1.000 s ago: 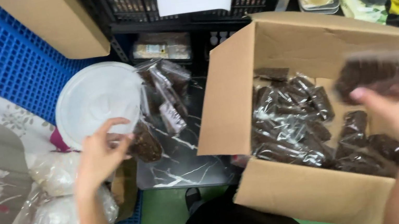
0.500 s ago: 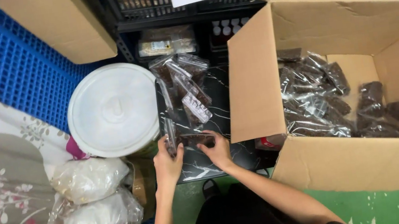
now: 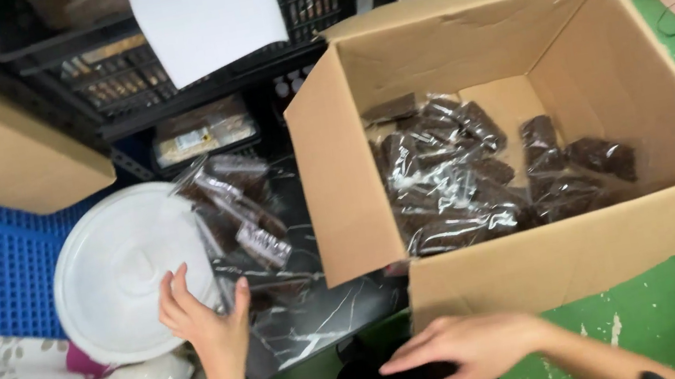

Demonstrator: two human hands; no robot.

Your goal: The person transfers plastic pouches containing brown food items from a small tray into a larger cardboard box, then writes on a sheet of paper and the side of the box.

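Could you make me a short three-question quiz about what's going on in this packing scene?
1. True or false: the cardboard box already holds clear packets of dark contents.
2. Which hand rests at the edge of the round white lid? A) left hand B) right hand C) neither
3. Fill in: the floor under the box is painted ____.

Key:
1. True; many packets lie inside the open box.
2. A; the left hand touches the lid's edge beside a loose pile of packets, while the right hand hovers empty in front of the box.
3. Green.
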